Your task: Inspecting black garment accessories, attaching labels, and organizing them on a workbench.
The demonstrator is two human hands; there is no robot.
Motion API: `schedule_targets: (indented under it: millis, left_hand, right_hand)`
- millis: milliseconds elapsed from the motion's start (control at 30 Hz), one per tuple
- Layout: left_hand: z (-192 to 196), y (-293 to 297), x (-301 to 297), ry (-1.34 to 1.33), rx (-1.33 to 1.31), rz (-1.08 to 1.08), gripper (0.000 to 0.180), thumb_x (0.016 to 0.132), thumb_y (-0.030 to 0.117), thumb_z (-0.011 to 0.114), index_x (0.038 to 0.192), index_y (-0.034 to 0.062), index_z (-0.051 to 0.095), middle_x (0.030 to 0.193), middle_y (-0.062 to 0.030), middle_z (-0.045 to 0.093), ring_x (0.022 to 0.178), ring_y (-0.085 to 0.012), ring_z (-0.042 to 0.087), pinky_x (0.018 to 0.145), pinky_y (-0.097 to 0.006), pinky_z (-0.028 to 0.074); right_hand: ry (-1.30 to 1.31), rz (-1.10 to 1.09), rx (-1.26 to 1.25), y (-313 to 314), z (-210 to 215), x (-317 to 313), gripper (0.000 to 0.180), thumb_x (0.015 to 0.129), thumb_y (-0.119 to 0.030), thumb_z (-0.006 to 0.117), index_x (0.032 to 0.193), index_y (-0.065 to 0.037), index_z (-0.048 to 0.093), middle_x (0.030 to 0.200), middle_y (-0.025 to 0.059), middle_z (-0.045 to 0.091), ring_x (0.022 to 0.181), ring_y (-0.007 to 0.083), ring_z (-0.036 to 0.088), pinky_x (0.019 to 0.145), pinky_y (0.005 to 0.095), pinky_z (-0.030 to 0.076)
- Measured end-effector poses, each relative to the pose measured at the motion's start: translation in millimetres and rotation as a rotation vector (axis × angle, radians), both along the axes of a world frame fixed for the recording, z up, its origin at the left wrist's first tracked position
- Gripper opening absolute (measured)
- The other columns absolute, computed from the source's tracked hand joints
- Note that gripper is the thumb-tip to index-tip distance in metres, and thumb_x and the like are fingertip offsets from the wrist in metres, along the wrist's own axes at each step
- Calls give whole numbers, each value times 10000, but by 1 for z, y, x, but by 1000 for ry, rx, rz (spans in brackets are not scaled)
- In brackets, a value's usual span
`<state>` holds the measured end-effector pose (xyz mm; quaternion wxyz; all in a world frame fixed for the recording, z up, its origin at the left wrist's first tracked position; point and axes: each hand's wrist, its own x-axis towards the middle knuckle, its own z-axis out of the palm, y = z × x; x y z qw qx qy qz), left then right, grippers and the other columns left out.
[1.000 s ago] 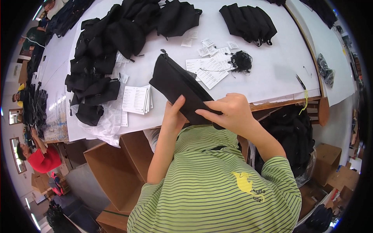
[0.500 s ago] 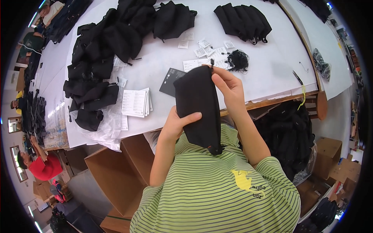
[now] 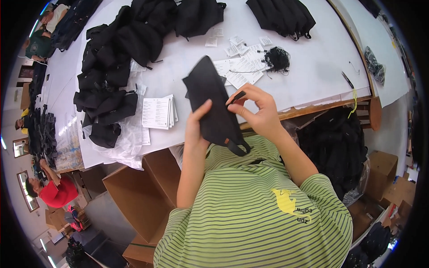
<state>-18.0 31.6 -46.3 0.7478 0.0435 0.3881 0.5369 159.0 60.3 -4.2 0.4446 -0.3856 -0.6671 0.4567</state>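
Observation:
A flat black fabric pouch [image 3: 211, 85] is tilted in front of me above the table's near edge. My left hand [image 3: 196, 125] grips its left side, with the thumb lying across the face. A loop and a small orange-brown tab show at the pouch's lower end. At the right edge of the pouch, my right hand [image 3: 259, 111] pinches a small black zip pull [image 3: 237, 97] between thumb and fingers. Part of a dark card [image 3: 186, 81] shows behind the pouch. White printed sheets [image 3: 246, 73] and a tangle of black cords [image 3: 278, 60] lie just beyond my hands.
Black pouches [image 3: 107, 76] heap along the table's left, with more [image 3: 283, 18] at the back. A stack of printed cards [image 3: 157, 112] lies left of me. Snips [image 3: 347, 80] rest at the right edge. An open carton [image 3: 143, 196] stands below; a person in red [image 3: 58, 192] is at far left.
The pouch has tilted, its upper end swinging left. My right hand has come down from the pouch's top corner to the middle of its right edge, holding the zip pull.

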Motion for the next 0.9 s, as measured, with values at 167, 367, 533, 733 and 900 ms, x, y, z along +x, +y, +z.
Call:
schedule_targets:
  millis: [167,367,533,733,900]
  left_hand:
    - [-1,3,-18,-157,-31,158,232,882,154,603,1052,-5,609,956,-125,676,794,-230,672,714,-330,557]
    - [-9,-1,-24,-177,59,114,257,893,171,593,1085,0,601,1022,-122,664,893,-228,659,794,-346,535]
    - [9,-2,-5,11,64,388,324,939,178,530,1224,27,501,1230,-85,560,1135,-199,541,954,-353,442]
    - [23,-14,22,-72,190,240,369,970,246,470,1271,33,464,1275,-106,533,1153,-227,523,966,-361,426]
    - [19,-12,5,225,309,273,432,949,256,519,1312,36,440,1287,-99,518,1185,-213,489,979,-336,395]
  right_hand:
    - [9,209,-190,-24,10,-2,79,769,-20,691,841,-7,663,832,54,595,733,140,569,703,246,458]
    - [37,234,-234,-26,5,0,168,762,-37,698,925,-24,656,910,47,580,728,123,546,713,243,453]
    - [-269,-176,122,-28,14,8,452,717,-148,766,1141,-110,613,1111,62,559,658,141,519,639,256,470]
    - [-256,-199,169,-31,7,-7,440,741,-154,751,1160,-114,622,1190,38,574,1065,249,572,614,237,488]
    - [-91,-201,-17,-14,7,11,299,754,-76,734,1037,-78,636,1063,19,639,978,133,584,615,204,450]
